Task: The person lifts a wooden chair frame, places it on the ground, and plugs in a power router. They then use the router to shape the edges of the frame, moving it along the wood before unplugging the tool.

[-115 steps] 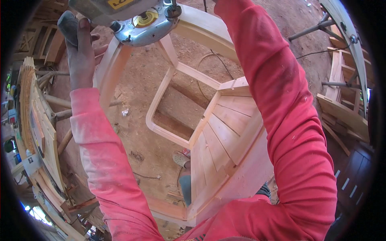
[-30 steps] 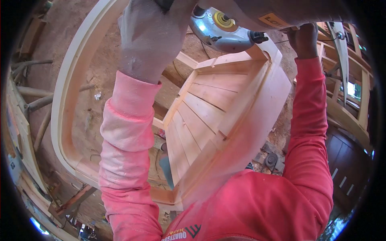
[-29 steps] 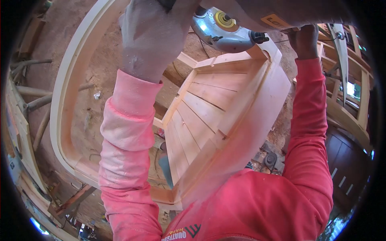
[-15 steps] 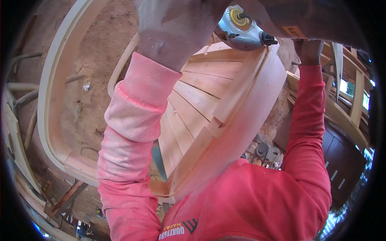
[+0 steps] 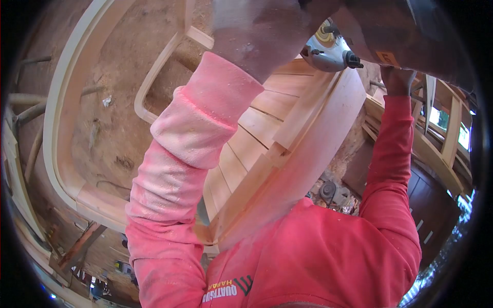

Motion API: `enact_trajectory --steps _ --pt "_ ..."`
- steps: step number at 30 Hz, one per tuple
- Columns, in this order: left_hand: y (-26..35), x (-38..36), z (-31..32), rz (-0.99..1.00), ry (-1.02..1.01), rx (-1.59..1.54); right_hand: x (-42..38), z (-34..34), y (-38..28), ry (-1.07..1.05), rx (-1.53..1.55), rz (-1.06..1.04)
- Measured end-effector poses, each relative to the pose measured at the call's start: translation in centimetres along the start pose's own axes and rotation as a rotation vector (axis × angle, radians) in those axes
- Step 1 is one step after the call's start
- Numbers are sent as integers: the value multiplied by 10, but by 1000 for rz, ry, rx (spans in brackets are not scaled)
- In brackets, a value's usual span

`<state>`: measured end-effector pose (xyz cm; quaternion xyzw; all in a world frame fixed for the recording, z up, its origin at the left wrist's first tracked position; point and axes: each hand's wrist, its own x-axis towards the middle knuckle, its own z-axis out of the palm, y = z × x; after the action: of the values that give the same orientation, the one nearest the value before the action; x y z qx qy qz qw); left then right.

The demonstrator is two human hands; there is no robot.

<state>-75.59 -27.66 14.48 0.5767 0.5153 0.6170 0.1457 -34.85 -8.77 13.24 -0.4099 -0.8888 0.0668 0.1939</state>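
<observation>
A power tool (image 5: 328, 59) with a silver metal head, a yellow ring and a dark body bearing an orange label sits at the top right, over the far end of a wooden edge. My left hand (image 5: 259, 31), dusty with sawdust, reaches to its head and appears closed on it, fingertips largely hidden. Behind the dark body my right hand (image 5: 396, 81) is wrapped around it, partly covered. Below the tool lies a curved wooden piece with slats (image 5: 259, 126) and a broad, smooth pale rim (image 5: 328, 136), which runs down toward my chest.
A large rounded wooden frame (image 5: 59, 102) stands at the left, and a smaller frame (image 5: 149, 84) lies beyond my left forearm. Wooden framework (image 5: 436, 149) rises at the right. A dark round object (image 5: 327, 191) lies among clutter on the dusty ground.
The tool has shifted slightly right and down in view. My left hand and forearm have moved right with it, uncovering more of the smaller frame; the right hand is slightly lower.
</observation>
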Motion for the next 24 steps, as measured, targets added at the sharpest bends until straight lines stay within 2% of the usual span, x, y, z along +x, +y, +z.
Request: enact_trajectory --steps 2,4,5,7,9,11,14,16,20,22,23,24 --pt "11 -2 -2 -183 -47 87 -5 -3 0 -1 -7 -52" --pt "16 -3 -2 -294 -73 140 -5 -4 -23 90 328 106" --pt "15 -4 0 -284 -54 112 -4 0 -39 184 635 295" --pt "16 -4 1 -304 -67 97 -2 0 -58 291 1034 514" --pt "21 0 -3 -345 -141 87 -5 -3 -62 318 1220 569" --pt "31 5 -19 -347 -237 10 -21 -9 -21 210 804 366" --pt "30 -3 1 -347 -198 62 -36 -15 -9 141 433 243" --pt "35 -5 7 -336 -164 109 -43 -17 -17 170 417 269" --pt "34 -7 18 -274 -177 120 -56 -18 -35 279 639 390" --pt "31 -8 25 -289 -177 125 -57 -23 -48 255 271 193" --pt "32 -9 27 -322 -184 118 -53 -30 -56 204 -141 -25" --pt "33 -9 28 -352 -189 112 -54 -33 -56 157 -376 -134"
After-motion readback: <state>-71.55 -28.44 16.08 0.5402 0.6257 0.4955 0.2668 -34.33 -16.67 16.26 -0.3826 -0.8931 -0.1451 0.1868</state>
